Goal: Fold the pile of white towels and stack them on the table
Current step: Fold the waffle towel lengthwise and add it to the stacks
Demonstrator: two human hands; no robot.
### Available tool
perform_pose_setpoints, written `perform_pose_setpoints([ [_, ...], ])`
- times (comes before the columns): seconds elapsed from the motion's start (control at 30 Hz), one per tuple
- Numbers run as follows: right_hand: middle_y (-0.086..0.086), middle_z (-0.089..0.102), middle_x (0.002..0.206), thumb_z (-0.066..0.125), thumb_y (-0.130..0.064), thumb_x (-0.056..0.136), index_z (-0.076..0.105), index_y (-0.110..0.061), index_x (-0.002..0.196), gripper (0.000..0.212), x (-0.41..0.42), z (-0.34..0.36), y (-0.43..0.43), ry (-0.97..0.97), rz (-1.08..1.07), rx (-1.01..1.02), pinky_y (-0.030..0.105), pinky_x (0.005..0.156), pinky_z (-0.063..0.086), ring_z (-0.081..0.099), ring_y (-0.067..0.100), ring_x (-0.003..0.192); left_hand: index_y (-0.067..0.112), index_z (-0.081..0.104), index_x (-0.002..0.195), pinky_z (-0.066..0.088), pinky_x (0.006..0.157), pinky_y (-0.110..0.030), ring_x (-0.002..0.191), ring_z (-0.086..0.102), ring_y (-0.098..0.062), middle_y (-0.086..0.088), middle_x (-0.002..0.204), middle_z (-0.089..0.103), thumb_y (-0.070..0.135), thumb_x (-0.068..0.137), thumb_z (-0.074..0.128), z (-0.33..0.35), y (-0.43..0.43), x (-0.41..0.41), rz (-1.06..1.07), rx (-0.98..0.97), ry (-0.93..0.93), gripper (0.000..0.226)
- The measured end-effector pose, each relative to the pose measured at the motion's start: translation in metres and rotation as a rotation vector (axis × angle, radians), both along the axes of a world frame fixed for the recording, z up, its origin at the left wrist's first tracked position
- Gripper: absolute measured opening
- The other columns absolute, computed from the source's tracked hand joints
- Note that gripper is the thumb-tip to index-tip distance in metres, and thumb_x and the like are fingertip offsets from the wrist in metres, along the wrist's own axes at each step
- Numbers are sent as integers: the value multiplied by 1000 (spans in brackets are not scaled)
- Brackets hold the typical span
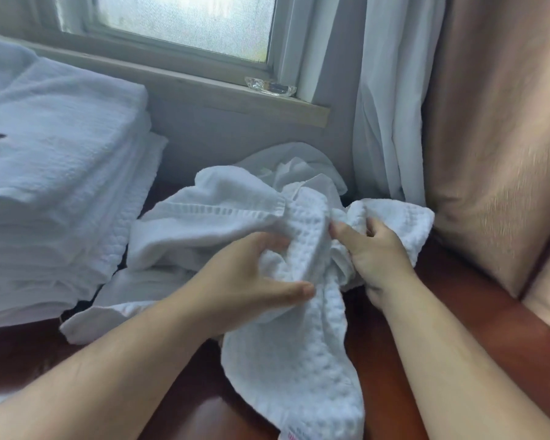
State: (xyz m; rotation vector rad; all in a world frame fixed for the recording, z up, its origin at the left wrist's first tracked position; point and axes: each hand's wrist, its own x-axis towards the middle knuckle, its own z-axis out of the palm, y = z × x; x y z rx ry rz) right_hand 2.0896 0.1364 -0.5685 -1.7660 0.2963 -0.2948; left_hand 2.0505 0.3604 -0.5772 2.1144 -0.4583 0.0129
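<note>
Both hands grasp one white waffle-weave cotton towel (299,360), which lies bunched near the middle of the reddish-brown polished wooden table (505,344) and trails toward its near edge. The left hand (251,277) has its fingers curled into the bunched upper part of this towel, thumb lying along the fabric. The right hand (378,252) grips the same towel just beside the left, thumb pointing toward it, fingers closed into the cloth.

Behind and under the held towel sits a loose pile of crumpled white towels (223,211), reaching back to the table's far edge against the grey wall below the window. One of them shows a ribbed woven border band.

At the left edge of the table stands a tall stack of folded white textured towels (54,173), touching the loose pile at its base. A small dark mark shows on the top layer.

A small clear glass dish (270,86) rests on the pale wooden window sill (172,81). A white sheer curtain (391,100) hangs right of the window, beside a tan padded fabric chair back (496,138) at the table's right edge.
</note>
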Motion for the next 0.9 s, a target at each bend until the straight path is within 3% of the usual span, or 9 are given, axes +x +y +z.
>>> perform_pose_setpoints([
  [0.1, 11, 77, 96, 71, -7, 80, 72, -14, 103, 24, 2, -8, -6, -57, -15, 155, 36, 63, 60, 76, 28, 85, 48, 28, 147, 37, 80, -10, 114, 51, 4, 26, 124, 50, 61, 67, 79, -10, -10, -1, 50, 125, -114, 96],
  [0.2, 12, 76, 92, 57, 11, 84, 71, -9, 101, 31, 3, -10, -6, -138, -41, 348, 34, 64, 61, 74, 26, 82, 47, 8, 155, 34, 68, -12, 102, 50, -8, 12, 113, 50, 45, 81, 76, -18, -14, 2, 112, 223, -228, 101],
  [0.3, 17, 73, 110, 45, 15, 85, 69, -3, 117, 44, 3, -7, -1, -197, 30, 674, 46, 81, 62, 73, 33, 99, 50, 4, 155, 35, 74, -15, 103, 51, -6, 14, 123, 55, 52, 82, 72, -18, -11, 9, 146, 137, -218, 100],
  [0.37, 23, 66, 125, 43, 11, 78, 66, 4, 122, 51, 2, -3, -5, -223, 94, 916, 52, 90, 58, 69, 38, 110, 52, 4, 154, 32, 92, -12, 127, 45, 0, 22, 143, 46, 70, 77, 68, -20, -8, 12, 135, 8, -166, 101],
  [0.5, 11, 73, 99, 48, -11, 73, 81, -8, 82, 34, -10, 3, -9, -235, 234, 1040, 42, 80, 61, 74, 28, 91, 41, 34, 152, 37, 92, -5, 121, 45, 22, 30, 144, 42, 72, 73, 73, -11, -2, 10, 119, -463, 6, 93],
  [0.6, 11, 74, 107, 52, -44, 88, 80, -11, 95, 43, -12, 8, -7, -166, 65, 814, 43, 86, 58, 75, 30, 92, 13, 67, 124, 59, 81, -32, 107, 72, -22, -10, 121, 72, 35, 85, 78, -6, 5, 10, -73, -856, 247, 46],
  [0.77, -4, 62, 117, 60, -89, 63, 54, -12, 134, 105, -12, 25, -11, 178, -240, -114, 32, 76, 48, 61, 15, 95, 14, 76, 98, 62, 76, -40, 93, 75, -32, -14, 100, 76, 48, 73, 81, 1, -1, 6, -48, -619, 272, 42],
  [0.83, -7, 50, 129, 71, -85, 53, 34, -10, 151, 128, -12, 24, -18, 179, -207, -160, 35, 84, 46, 55, 17, 106, 17, 77, 97, 62, 81, -45, 93, 75, -32, -12, 99, 77, 37, 75, 77, 3, 1, 7, -72, -508, 309, 30],
  [0.9, 3, 60, 129, 84, -64, 55, 39, -6, 147, 118, -13, 20, -22, 161, -136, 54, 44, 84, 56, 65, 26, 107, 18, 76, 95, 59, 88, -53, 94, 74, -35, -15, 101, 76, 30, 75, 70, 2, 4, 6, -45, -512, 338, 25],
])
